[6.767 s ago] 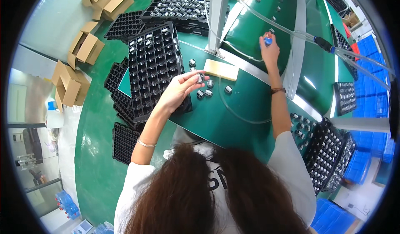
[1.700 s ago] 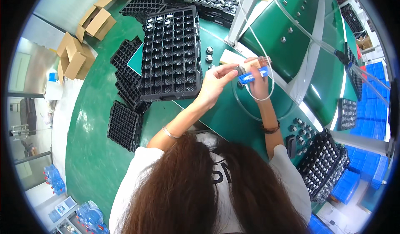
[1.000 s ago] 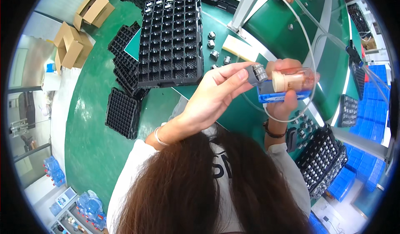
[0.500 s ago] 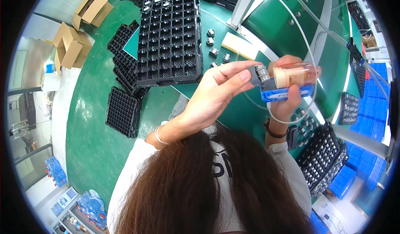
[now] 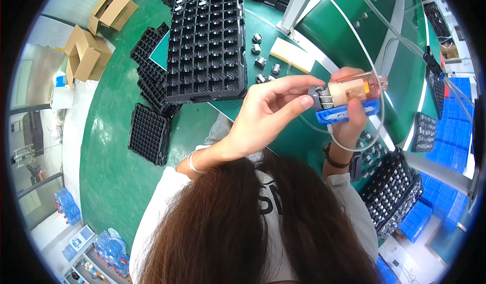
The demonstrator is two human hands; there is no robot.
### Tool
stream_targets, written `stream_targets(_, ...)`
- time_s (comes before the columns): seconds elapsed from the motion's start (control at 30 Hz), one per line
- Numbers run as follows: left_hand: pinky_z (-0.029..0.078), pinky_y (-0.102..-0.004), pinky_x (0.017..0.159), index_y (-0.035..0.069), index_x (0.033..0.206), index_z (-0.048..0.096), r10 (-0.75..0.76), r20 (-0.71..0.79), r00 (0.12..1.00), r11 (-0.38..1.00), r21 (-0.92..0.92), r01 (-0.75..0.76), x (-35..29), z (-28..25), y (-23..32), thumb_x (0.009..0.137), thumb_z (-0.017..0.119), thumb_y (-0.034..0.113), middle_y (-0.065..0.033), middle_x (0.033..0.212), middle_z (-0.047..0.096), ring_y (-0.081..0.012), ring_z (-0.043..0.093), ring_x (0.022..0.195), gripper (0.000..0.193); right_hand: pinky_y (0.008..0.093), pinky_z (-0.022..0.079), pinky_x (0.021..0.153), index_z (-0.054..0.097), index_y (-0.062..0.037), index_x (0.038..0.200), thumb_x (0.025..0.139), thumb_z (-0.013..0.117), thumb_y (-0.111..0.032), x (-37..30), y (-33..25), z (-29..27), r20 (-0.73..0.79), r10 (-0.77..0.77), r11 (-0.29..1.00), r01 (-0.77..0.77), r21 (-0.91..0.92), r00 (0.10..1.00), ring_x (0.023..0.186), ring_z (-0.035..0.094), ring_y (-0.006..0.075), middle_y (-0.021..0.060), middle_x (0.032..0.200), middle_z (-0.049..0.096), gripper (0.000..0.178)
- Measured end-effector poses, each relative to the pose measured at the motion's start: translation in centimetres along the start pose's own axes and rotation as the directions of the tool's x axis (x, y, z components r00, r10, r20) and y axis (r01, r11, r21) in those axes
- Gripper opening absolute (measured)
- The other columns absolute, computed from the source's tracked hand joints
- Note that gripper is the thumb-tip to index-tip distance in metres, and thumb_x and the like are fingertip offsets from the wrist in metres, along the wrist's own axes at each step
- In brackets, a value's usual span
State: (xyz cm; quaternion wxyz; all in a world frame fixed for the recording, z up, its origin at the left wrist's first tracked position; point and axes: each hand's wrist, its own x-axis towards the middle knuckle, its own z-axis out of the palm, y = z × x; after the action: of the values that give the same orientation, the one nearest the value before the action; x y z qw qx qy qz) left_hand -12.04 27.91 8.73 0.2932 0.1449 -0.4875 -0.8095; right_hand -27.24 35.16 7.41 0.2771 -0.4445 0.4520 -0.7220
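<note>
black tray (image 5: 205,46) left | pale block (image 5: 292,55) beyond | tube (image 5: 383,114) across right hand (image 5: 348,129)

Open lane low, clutter above

Right of centre, bare green surface (image 5: 286,140) between the forearms leaves room to pass, though a thin clear tube (image 5: 312,127) cuts across its top. Above, small metal parts (image 5: 260,61) break up the gap between black tray (image 5: 205,46) and pale block (image 5: 292,55). At upper centre a grey post (image 5: 298,8) bars the way; white tubing (image 5: 383,113) loops around the right hand (image 5: 352,124).
</note>
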Motion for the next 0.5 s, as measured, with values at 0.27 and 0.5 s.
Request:
stream_targets(0.27,0.043,-0.0229,0.082,-0.004,0.116,0.054,-0.049,0.026,0.998,0.998,0.031,0.048,0.06,-0.38,0.31,0.088,0.057,0.009,-0.0057,0.100,0.061,-0.0085,0.054,0.091,0.031,0.0275,0.044,0.073,0.053,0.0021,0.097,0.073,0.064,-0.036,0.06,-0.23,0.19,-0.039,0.103,0.985,-0.097,0.143,0.994,0.083,0.056,0.0168,0.0133,0.094,0.057,0.046)
stream_targets(0.5,0.044,-0.0219,0.082,-0.005,0.115,0.053,0.000,-0.052,0.999,0.998,0.070,0.003,-0.03,-0.28,0.04,0.087,0.057,0.006,-0.0062,0.098,0.061,-0.0092,0.056,0.091,0.031,0.0269,0.044,0.073,0.054,0.0017,0.096,0.074,0.064,-0.033,-0.43,-0.64,0.38,-0.094,-0.039,0.993,0.028,-0.116,0.995,0.083,0.055,0.0156,0.0122,0.095,0.057,0.043)
